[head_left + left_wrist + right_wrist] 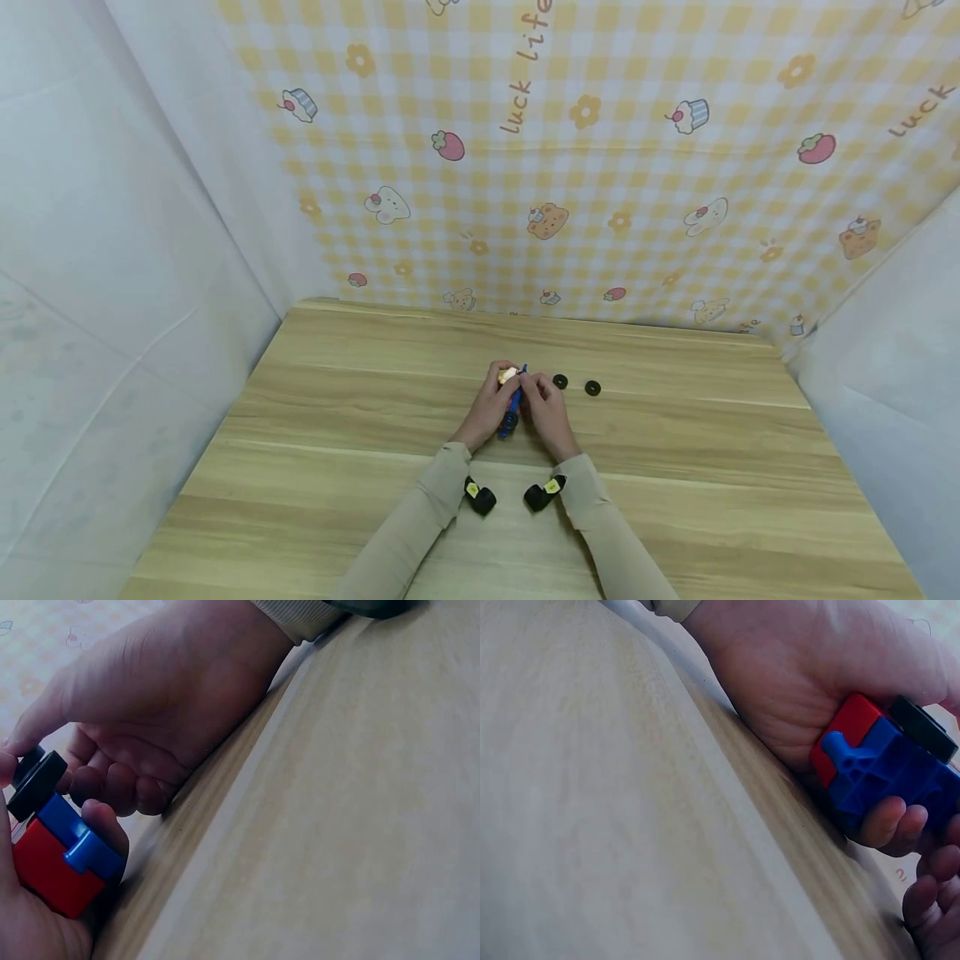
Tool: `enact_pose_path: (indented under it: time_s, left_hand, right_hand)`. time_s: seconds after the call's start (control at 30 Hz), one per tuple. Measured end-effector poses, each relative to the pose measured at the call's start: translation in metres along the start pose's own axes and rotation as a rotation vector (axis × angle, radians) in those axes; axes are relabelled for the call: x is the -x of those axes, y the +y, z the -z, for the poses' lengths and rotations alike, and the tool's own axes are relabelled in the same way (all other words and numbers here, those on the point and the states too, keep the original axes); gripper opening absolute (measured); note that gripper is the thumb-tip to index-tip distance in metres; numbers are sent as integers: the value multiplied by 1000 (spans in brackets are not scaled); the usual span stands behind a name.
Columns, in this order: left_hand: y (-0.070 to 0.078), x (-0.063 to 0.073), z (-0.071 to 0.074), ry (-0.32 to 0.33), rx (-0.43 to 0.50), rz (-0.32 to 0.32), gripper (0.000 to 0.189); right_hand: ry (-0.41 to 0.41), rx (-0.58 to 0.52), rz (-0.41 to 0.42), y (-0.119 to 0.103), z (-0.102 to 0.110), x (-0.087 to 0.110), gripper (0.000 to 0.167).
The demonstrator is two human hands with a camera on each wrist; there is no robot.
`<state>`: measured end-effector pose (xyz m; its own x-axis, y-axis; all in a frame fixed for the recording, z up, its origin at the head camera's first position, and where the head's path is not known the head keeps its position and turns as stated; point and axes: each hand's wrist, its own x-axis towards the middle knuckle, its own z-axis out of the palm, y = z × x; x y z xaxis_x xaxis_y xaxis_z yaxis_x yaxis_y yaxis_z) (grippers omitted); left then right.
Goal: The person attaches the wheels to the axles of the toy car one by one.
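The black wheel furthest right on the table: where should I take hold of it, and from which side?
I'd pinch the black wheel across opposite edges of its rim, coming from above with the right hand, which is nearer. It lies flat on the table, and the other loose wheel sits apart from it.

Soft, even light is filling the head view, paling the light-brown, wood-grained tabletop point(675, 417) between the sleeves; both wrist views are looking dimmer, the grain blurring.
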<state>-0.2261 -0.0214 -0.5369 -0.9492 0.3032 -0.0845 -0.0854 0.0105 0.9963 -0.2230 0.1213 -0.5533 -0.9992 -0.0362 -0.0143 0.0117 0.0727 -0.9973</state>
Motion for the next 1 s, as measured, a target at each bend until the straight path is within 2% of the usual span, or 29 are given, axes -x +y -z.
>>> enact_pose_path:
  time_s: [0.17,0.37,0.6,0.83,1.0]
  left_hand:
    - [16,10,-1,9,3,-28,37]
    - [13,10,0,3,22,-49,37]
    - [10,9,3,-10,15,-75,40]
    - [13,11,3,-4,15,-92,33]
    - [12,11,3,5,21,-102,31]
  right_hand:
    - [31,29,20,2,0,0,44]
    - [17,21,42,1,-1,1,44]
    - [-21,-15,26,2,-1,1,42]
    - [-67,-6,24,-27,0,12,36]
    - [-72,1,43,-28,-1,14,30]
